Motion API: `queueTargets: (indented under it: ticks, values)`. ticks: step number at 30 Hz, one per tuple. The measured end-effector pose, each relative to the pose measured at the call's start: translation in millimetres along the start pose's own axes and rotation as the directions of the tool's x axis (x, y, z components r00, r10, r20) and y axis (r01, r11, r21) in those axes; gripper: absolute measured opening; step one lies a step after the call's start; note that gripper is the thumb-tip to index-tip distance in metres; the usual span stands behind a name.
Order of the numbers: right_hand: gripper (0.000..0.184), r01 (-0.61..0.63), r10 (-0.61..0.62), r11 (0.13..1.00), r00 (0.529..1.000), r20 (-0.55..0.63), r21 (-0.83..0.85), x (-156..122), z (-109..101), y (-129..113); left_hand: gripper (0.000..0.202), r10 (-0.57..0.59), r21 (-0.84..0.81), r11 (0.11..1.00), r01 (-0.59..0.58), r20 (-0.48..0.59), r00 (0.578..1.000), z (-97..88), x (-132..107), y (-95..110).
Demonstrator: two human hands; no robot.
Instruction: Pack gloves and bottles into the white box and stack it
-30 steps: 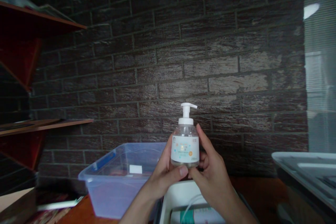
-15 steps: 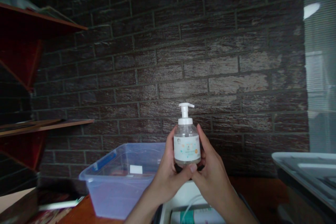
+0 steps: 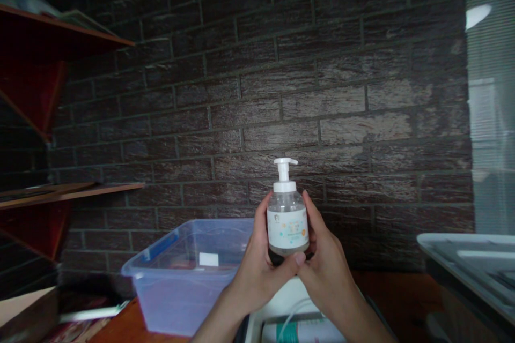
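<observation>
Between my two hands a clear pump bottle (image 3: 287, 229) with a white pump top and a pale printed label is held upright, its label facing me. My left hand (image 3: 257, 265) grips it from the left, thumb reaching under the base. From the right, my right hand (image 3: 328, 262) wraps its other side. Below the hands is a white container (image 3: 277, 303), partly covered by my forearms. Inside it lies a white and green package (image 3: 309, 330) with a thin pale cord or strap over it.
A translucent bluish plastic bin (image 3: 169, 300) stands to the left on the wooden table (image 3: 120, 327). Wall shelves (image 3: 80, 191) jut out at far left. A grey-white lid or tray (image 3: 475, 257) sits at right. Behind everything rises a dark brick wall (image 3: 281, 91).
The bottle has turned and tilted very slightly in my hands and sits a touch farther right. The left thumb has shifted slightly right; otherwise the scene is the same.
</observation>
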State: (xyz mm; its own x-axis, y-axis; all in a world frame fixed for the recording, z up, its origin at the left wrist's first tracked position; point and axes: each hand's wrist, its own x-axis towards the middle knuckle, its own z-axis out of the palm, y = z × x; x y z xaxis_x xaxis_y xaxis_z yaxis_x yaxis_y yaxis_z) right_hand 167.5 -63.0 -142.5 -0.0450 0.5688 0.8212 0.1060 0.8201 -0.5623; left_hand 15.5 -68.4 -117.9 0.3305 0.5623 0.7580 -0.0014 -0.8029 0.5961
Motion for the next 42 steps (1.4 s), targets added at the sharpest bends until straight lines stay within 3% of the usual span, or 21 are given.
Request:
queueTargets:
  ticks: [26,42]
  values:
    - [0.099,-0.023,0.023,1.000,1.000,-0.022,-0.013,-0.2,-0.2,-0.9,0.097,0.033,0.006,0.999,-0.033,0.011,0.999,-0.5,-1.3,-5.2]
    - [0.095,0.004,-0.005,1.000,0.999,-0.033,-0.028,-0.8,-0.3,-1.5,0.094,-0.006,-0.107,0.994,0.010,0.036,0.999,1.1,-1.2,-4.2]
